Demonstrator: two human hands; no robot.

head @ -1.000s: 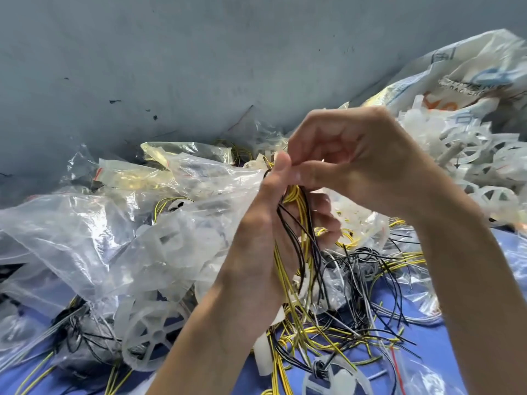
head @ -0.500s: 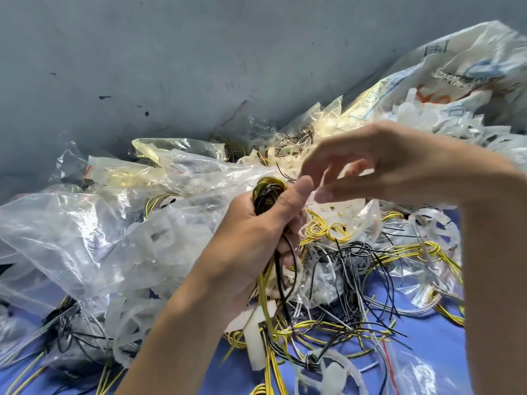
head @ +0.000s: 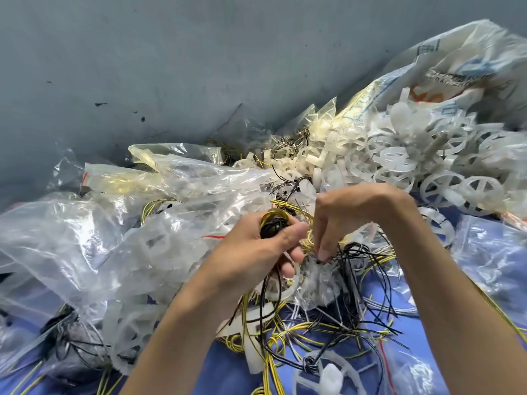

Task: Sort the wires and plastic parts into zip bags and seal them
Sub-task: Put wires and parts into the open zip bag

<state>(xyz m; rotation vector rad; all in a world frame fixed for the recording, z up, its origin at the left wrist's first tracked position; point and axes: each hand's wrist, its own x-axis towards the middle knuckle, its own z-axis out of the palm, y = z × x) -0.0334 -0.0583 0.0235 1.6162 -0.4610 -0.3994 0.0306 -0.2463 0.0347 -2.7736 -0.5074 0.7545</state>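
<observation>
Yellow wire bundle (head: 274, 223) in left hand (head: 256, 252), right hand (head: 350, 215) pinching strands (head: 358, 253)

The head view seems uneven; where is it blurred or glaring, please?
Head view: the printed sack and plastic wheels at upper right are smeared; the clear bags at left carry white glare; the left hand gripping the wire bundle and the right hand pinching loose wires are sharp.
</observation>
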